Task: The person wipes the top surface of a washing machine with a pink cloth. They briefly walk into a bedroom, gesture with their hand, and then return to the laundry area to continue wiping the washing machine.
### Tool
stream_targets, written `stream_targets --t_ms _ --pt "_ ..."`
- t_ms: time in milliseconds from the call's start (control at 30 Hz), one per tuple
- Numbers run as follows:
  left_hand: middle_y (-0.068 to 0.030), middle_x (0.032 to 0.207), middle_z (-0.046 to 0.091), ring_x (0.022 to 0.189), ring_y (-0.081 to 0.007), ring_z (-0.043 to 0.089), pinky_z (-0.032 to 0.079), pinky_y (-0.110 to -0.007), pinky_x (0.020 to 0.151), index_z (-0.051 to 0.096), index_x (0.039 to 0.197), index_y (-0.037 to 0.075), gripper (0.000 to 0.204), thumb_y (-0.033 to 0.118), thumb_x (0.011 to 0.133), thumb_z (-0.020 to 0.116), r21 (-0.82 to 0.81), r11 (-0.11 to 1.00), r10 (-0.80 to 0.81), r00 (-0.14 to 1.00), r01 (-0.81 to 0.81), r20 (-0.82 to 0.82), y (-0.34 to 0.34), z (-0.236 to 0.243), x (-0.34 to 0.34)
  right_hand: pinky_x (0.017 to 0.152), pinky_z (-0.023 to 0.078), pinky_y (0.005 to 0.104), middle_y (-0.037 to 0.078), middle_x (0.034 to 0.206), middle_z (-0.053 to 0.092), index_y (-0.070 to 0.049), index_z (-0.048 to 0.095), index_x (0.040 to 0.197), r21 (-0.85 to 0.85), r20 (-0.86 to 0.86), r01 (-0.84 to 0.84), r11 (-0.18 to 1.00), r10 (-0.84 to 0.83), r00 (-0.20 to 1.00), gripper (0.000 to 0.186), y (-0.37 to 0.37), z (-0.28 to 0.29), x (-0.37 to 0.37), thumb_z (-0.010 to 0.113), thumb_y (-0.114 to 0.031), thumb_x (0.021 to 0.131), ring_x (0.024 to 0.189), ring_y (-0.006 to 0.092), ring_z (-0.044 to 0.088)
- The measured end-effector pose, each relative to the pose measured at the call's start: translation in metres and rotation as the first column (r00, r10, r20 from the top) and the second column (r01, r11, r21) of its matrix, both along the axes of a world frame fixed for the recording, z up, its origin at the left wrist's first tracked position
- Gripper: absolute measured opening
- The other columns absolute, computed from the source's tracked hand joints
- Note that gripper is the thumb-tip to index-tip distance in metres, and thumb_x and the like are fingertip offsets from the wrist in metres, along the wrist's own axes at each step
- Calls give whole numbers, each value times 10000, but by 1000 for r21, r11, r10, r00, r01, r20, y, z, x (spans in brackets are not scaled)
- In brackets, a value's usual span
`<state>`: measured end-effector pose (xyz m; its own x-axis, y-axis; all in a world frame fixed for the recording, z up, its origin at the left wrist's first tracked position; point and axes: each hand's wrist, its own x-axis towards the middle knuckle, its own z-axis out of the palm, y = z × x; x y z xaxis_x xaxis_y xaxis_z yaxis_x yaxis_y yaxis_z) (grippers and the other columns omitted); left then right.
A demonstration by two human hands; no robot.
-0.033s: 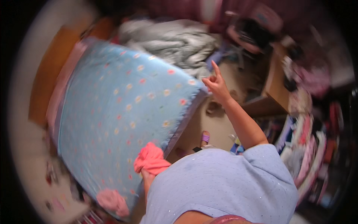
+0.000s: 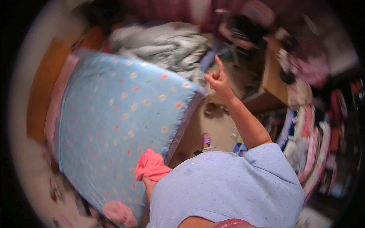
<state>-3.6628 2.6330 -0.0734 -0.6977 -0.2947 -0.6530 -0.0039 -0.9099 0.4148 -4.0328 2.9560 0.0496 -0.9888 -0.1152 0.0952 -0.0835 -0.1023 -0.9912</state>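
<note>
My left hand (image 2: 149, 184) is closed on a bunched coral-pink cloth (image 2: 153, 165), held over the near right edge of the bed. My right hand (image 2: 220, 81) is raised past the bed's far right corner. Its index finger is stretched out and the other fingers are bent, with nothing visible in them. The bed is spread with a light blue flowered sheet (image 2: 114, 114). A crumpled pale pink cloth (image 2: 119, 213) lies at its near end.
A grey rumpled blanket (image 2: 163, 43) is heaped beyond the bed. An orange-brown headboard (image 2: 36, 98) stands at left. To the right are a wooden desk (image 2: 276, 72) and stacked folded fabrics (image 2: 311, 148). Brown shoes (image 2: 214, 108) lie on the floor; a purple sandal (image 2: 206, 140) is on my foot.
The view has turned slightly, so the bed's far corner and the desk sit a little further left. Both hands keep nearly the same pose, the left still gripping the coral-pink cloth.
</note>
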Motion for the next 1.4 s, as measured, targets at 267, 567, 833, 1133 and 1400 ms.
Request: stream_targets --t_ms 267,567,833,1133,1400 --pt "-99 1302 625 1120 -286 626 535 -449 947 600 1251 116 396 404 1029 445 -11 975 -223 975 222 -20 -16 -13 -69 706 510 246 12 824 598 -142 199 1618 8 -585 838 546 -677 447 882 239 134 45 693 -13 900 678 77 533" --pt "-103 1306 620 1121 -284 625 535 -443 944 601 1254 114 390 391 1021 457 25 975 -218 968 222 -125 -21 -25 -95 645 530 323 137 881 601 -120 328 1501 -350 -772 820 453 -635 21 848 473 234 187 776 58 803 699 200 580" --pt "-106 1311 616 1122 -282 625 536 -438 941 601 1257 112 386 380 1013 467 23 988 -148 980 152 -132 -19 -21 -88 527 417 268 41 674 556 -42 574 1161 -54 -591 998 -21 -805 -49 360 461 167 176 726 -129 847 562 140 514" --pt "-109 1316 612 1123 -279 624 537 -432 938 601 1260 111 382 367 1004 479 -5 996 -86 994 86 -72 -14 -8 -32 457 323 228 -42 685 511 -169 346 1575 151 285 -124 981 77 955 739 45 -72 -9 703 -129 930 530 51 423" --pt "-112 1320 608 1124 -277 624 537 -426 936 602 1263 109 380 355 997 489 -46 997 56 998 -54 30 -2 18 41 676 517 374 144 728 678 -95 298 1573 297 -183 -176 938 237 954 856 -268 43 -76 674 -167 808 674 273 643"
